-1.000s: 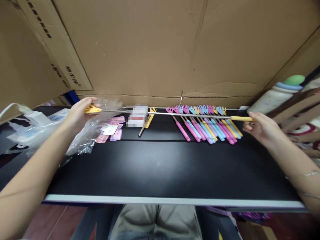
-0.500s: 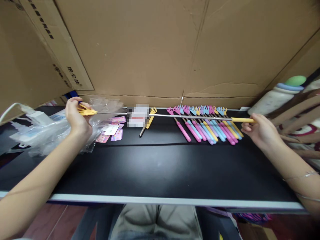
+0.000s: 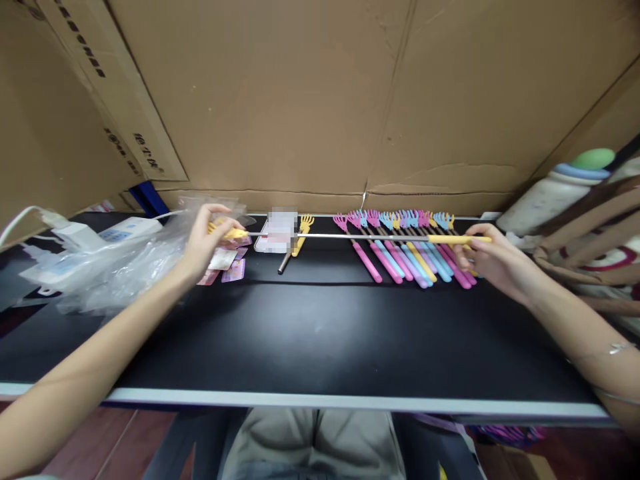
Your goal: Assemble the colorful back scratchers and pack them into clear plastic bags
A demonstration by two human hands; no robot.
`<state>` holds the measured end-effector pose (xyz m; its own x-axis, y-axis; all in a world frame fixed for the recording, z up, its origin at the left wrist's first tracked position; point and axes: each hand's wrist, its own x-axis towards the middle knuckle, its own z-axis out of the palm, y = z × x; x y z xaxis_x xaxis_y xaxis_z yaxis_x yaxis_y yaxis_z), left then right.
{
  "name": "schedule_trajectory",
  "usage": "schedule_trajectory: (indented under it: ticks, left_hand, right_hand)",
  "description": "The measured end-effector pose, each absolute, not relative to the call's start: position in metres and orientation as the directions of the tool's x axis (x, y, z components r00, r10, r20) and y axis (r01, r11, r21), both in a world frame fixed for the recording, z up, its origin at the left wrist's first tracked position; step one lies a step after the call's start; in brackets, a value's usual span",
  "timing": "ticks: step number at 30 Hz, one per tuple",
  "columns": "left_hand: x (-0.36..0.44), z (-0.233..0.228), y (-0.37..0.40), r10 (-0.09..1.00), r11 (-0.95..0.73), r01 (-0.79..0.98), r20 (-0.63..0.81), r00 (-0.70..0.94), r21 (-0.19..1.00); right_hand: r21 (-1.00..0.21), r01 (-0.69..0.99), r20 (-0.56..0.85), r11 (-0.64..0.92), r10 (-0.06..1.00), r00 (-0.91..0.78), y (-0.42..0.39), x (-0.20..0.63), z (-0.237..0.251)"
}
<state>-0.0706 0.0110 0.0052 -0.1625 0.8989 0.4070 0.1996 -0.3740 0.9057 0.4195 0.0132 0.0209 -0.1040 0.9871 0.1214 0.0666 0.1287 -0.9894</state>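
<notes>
Head view, from left to right. At the left edge, on the black table (image 3: 320, 333), a heap of clear plastic bags (image 3: 115, 267) with a white device (image 3: 125, 230) behind. Left of centre, left hand (image 3: 203, 243) closed on the yellow claw end (image 3: 231, 233) of an extended back scratcher (image 3: 340, 236), fingers pinching it just above small pink cards (image 3: 227, 260). From there a thin metal rod running level across the middle of the frame, above the table, to the yellow handle (image 3: 453, 239). At centre, one shut yellow scratcher (image 3: 299, 241) lying on the table, beside a blurred white packet (image 3: 280, 230). Right of centre, a row of shut scratchers (image 3: 410, 243), pink, blue, purple and yellow, lying side by side under the rod. Right hand (image 3: 493, 260) grasping the yellow handle, fingers closed around it. At the far right, a bottle with green cap (image 3: 555, 190).

Judged from this: one piece in hand, drawn out long; many pieces not bagged, so probably most of the work left.
</notes>
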Motion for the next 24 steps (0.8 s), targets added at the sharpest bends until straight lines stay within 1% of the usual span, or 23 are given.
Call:
schedule_trajectory:
  ticks: [3, 5, 6, 8, 11, 14, 19, 21, 24]
  left_hand:
    - [-0.054, -0.003, 0.003, 0.926, -0.377, 0.319, 0.362, 0.108, 0.869]
    - [-0.046, -0.004, -0.002, 0.917, -0.392, 0.381, 0.326, 0.227, 0.837]
    - [-0.044, -0.004, -0.003, 0.911, -0.402, 0.390, 0.322, 0.256, 0.828]
    - [-0.044, -0.002, -0.004, 0.900, -0.426, 0.369, 0.347, 0.262, 0.826]
    - [-0.049, 0.004, -0.003, 0.887, -0.458, 0.326, 0.405, 0.221, 0.827]
    - [-0.051, 0.012, -0.005, 0.884, -0.467, 0.352, 0.418, 0.211, 0.811]
    - [-0.046, 0.023, -0.013, 0.906, -0.422, 0.426, 0.379, 0.187, 0.800]
    - [-0.045, 0.024, -0.014, 0.922, -0.388, 0.408, 0.349, 0.169, 0.827]
    - [-0.047, 0.021, -0.011, 0.938, -0.345, 0.328, 0.305, 0.167, 0.880]
  right_hand:
    - [-0.986, 0.128, 0.077, 0.109, 0.970, -0.230, 0.007, 0.411, 0.019]
    - [-0.978, 0.182, 0.044, 0.099, 0.958, -0.282, 0.004, 0.409, 0.018]
    - [-0.974, 0.201, 0.036, 0.099, 0.954, -0.298, 0.003, 0.409, 0.018]
    - [-0.971, 0.212, 0.040, 0.113, 0.947, -0.320, 0.002, 0.409, 0.019]
    - [-0.970, 0.196, 0.067, 0.143, 0.935, -0.349, 0.001, 0.410, 0.020]
    - [-0.969, 0.178, 0.097, 0.174, 0.923, -0.372, 0.001, 0.408, 0.021]
    - [-0.964, 0.179, 0.125, 0.196, 0.930, -0.347, 0.003, 0.408, 0.021]
    - [-0.958, 0.213, 0.116, 0.191, 0.940, -0.322, 0.004, 0.408, 0.020]
    - [-0.946, 0.270, 0.096, 0.178, 0.952, -0.291, 0.006, 0.409, 0.019]
